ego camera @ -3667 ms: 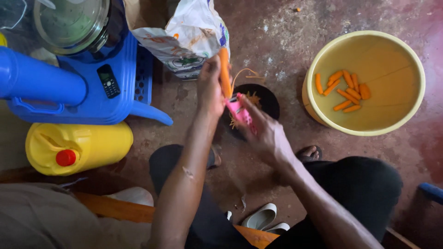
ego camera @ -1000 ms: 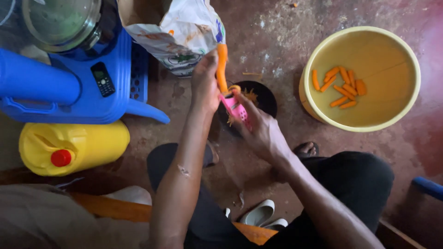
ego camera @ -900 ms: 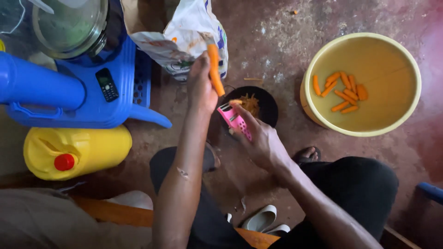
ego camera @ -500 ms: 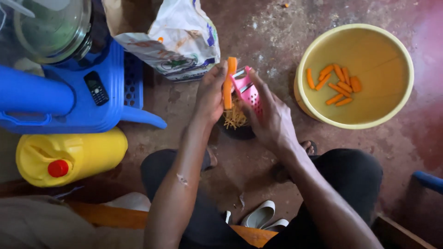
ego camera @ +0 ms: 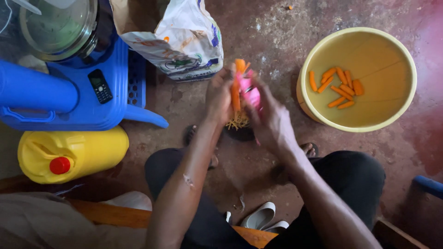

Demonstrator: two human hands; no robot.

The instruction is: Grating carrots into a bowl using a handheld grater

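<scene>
One carrot [ego camera: 236, 90] is gripped in the left hand [ego camera: 220, 94], pink peeler [ego camera: 251, 94] clutched in the right hand [ego camera: 272, 122]; fingertips could easily get nicked.

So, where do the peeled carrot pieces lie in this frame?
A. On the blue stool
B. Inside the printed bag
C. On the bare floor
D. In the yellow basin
D: the carrot pieces lie together on the bottom of the round yellow basin.
</scene>
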